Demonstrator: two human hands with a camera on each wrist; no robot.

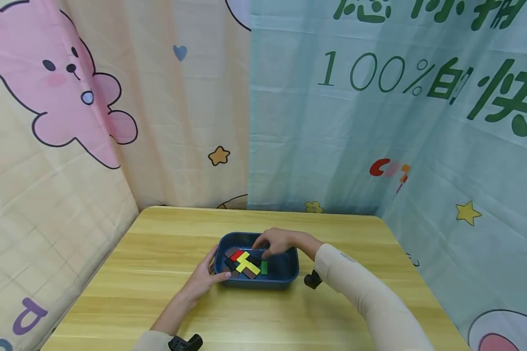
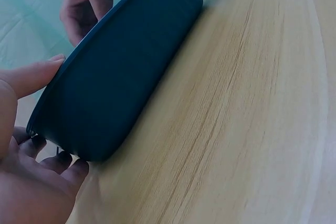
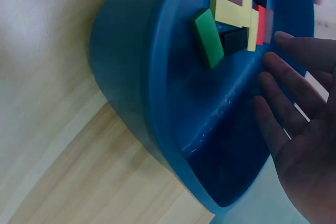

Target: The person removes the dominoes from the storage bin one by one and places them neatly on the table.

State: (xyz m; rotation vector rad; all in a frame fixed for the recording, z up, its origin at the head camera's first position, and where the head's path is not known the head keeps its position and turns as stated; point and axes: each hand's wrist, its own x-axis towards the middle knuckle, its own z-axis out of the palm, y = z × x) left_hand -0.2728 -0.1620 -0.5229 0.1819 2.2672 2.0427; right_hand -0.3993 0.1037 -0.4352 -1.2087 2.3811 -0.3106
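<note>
A dark blue rectangular tub [image 1: 261, 283] stands on the table, with small flat rectangular blocks lying in its left part. Yellow blocks [image 1: 248, 264] lie over black and brown ones, a red block [image 1: 236, 255] sits behind them, and a green block [image 1: 264, 267] lies at their right. My left hand [image 1: 203, 277] grips the tub's left end, thumb on the rim and fingers along the outer wall. Inside the back of the tub my right hand [image 1: 280, 241] hovers; in the right wrist view its fingers [image 3: 286, 80] are spread, hold nothing and stay apart from the blocks.
The wooden table [image 1: 180, 229] reaches around the tub on all sides. Printed cloth curtains [image 1: 298, 122] hang behind the table and at both sides. A black wrist device [image 1: 313, 280] is on the right forearm, another [image 1: 185, 342] on the left.
</note>
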